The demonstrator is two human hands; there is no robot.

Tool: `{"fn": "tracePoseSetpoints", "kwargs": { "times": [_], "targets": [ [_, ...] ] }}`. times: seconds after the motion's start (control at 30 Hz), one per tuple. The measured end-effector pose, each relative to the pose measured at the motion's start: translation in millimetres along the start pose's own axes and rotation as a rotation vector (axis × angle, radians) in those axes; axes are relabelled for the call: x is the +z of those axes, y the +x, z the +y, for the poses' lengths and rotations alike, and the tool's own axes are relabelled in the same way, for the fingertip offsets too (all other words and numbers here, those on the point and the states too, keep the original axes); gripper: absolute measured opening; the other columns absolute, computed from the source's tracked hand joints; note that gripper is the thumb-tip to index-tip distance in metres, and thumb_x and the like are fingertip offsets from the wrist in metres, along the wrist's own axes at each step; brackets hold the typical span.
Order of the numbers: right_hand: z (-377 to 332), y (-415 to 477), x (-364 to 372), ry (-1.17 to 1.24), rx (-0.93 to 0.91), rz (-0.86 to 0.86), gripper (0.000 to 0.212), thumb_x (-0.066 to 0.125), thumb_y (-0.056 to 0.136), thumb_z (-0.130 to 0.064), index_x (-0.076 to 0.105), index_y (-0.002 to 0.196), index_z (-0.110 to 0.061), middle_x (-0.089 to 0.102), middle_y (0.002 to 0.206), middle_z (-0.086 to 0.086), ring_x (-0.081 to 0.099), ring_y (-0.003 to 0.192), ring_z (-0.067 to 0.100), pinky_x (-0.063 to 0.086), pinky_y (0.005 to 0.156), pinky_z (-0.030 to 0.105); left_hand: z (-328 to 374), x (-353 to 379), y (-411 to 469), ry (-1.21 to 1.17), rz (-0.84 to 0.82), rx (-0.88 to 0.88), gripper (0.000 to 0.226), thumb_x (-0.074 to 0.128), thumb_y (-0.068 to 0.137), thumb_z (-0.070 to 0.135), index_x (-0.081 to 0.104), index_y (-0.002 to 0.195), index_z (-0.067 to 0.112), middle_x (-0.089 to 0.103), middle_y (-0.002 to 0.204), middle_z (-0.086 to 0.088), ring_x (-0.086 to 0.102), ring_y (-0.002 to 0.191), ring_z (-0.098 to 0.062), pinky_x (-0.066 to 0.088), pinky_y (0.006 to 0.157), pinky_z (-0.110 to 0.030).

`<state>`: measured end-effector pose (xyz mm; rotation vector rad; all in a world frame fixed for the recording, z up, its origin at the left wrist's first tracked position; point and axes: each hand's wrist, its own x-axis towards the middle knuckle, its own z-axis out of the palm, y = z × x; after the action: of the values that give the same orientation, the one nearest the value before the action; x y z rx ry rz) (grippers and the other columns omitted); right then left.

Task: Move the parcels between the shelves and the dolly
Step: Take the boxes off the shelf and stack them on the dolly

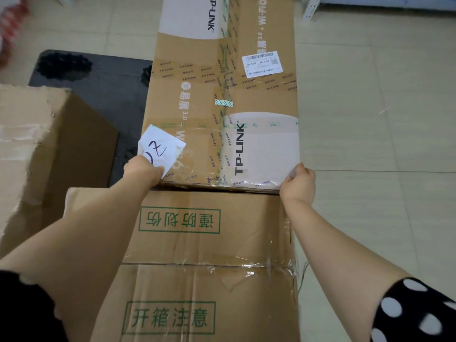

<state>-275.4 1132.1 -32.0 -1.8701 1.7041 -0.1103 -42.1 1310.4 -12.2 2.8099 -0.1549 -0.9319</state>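
1. Chiefly, the TP-LINK parcel (222, 107) is noted lying flat, its long axis running straight away from the person. Its near end is met across a green-printed carton (207, 243).
2. A black dolly (98, 77) is seen at the parcel's left; whether it bears the parcel cannot be told.
3. The near corners are held, one by the left hand (144, 169), one by the right hand (298, 183), both equally near.
4. Fingers (294, 172) are clamped over the end edge; a lengthwise pull or lift is judged likely.
5. A white slip (160, 146) is partly covered by the left hand.
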Motion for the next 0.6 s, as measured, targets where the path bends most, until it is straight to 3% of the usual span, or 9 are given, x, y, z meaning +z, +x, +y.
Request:
{"fn": "tracePoseSetpoints", "kwargs": {
  "times": [0.07, 0.17, 0.23, 0.3, 0.4, 0.47, 0.6],
  "targets": [
    [2.2, -3.1, -0.6, -0.005, 0.005, -0.009, 0.023, 0.039, 0.085, 0.007, 0.052, 0.104, 0.005, 0.045, 0.123, 0.020, 0.051, 0.091, 0.032, 0.031, 0.069, 0.026, -3.8, 2.7, -2.2, -0.010, -0.007, -0.013, 0.025, 0.059, 0.091, 0.021, 0.049, 0.095, -0.001, 0.055, 0.108, -0.024, 0.055, 0.103, -0.038, 0.049, 0.082, -0.043],
    [0.9, -1.9, -1.3, -0.011, 0.045, -0.034, 0.028, 0.038, 0.087, 0.005, 0.050, 0.112, 0.004, 0.042, 0.126, 0.019, 0.053, 0.102, 0.034, 0.038, 0.079, 0.029, -9.6, 6.4, 0.0, -0.041, -0.024, -0.036, 0.042, 0.062, 0.089, 0.026, 0.052, 0.115, -0.004, 0.053, 0.119, -0.024, 0.054, 0.107, -0.038, 0.049, 0.083, -0.044],
    [-2.7, -2.8, -0.3, -0.045, 0.064, -0.068, 0.034, 0.038, 0.088, 0.003, 0.046, 0.121, 0.004, 0.040, 0.131, 0.019, 0.050, 0.110, 0.035, 0.039, 0.087, 0.031, -12.2, 7.1, -1.7, -0.103, -0.032, -0.068, 0.055, 0.063, 0.086, 0.030, 0.045, 0.126, -0.005, 0.055, 0.121, -0.021, 0.055, 0.107, -0.038, 0.048, 0.085, -0.043],
    [-10.2, -13.7, 0.7, -0.112, 0.046, -0.104, 0.042, 0.042, 0.087, 0.000, 0.041, 0.129, 0.003, 0.036, 0.136, 0.021, 0.043, 0.120, 0.036, 0.037, 0.096, 0.035, -14.1, 4.7, -12.1, -0.151, -0.044, -0.098, 0.074, 0.063, 0.087, 0.035, 0.028, 0.139, -0.004, 0.049, 0.132, -0.018, 0.049, 0.119, -0.037, 0.043, 0.099, -0.046],
    [-33.8, -50.0, 3.1, -0.223, -0.135, -0.182, 0.058, 0.044, 0.090, -0.002, 0.027, 0.145, -0.004, 0.014, 0.155, 0.018, 0.018, 0.142, 0.031, 0.024, 0.114, 0.040, -30.2, -4.9, -37.4, -0.208, -0.051, -0.070, 0.084, 0.059, 0.091, 0.033, 0.009, 0.148, -0.002, 0.033, 0.147, -0.017, 0.038, 0.131, -0.035, 0.036, 0.106, -0.046],
    [-56.2, -79.3, 9.5, -0.243, -0.307, -0.254, 0.060, 0.039, 0.093, 0.002, 0.022, 0.149, -0.006, 0.007, 0.160, 0.012, 0.006, 0.146, 0.025, 0.011, 0.119, 0.035, -56.2, -17.3, -56.0, -0.219, -0.017, -0.084, 0.076, 0.057, 0.093, 0.030, 0.014, 0.148, 0.000, 0.035, 0.146, -0.018, 0.041, 0.130, -0.036, 0.038, 0.105, -0.045],
    [-106.7, -144.6, 28.8, -0.186, -0.524, -0.436, 0.052, 0.037, 0.096, -0.001, 0.031, 0.147, -0.011, 0.021, 0.157, 0.004, 0.019, 0.144, 0.022, 0.020, 0.115, 0.031, -131.8, -47.2, -91.9, -0.246, 0.119, -0.221, 0.064, 0.055, 0.095, 0.028, 0.026, 0.146, 0.003, 0.042, 0.144, -0.016, 0.042, 0.130, -0.034, 0.037, 0.104, -0.040]
  ]
}}
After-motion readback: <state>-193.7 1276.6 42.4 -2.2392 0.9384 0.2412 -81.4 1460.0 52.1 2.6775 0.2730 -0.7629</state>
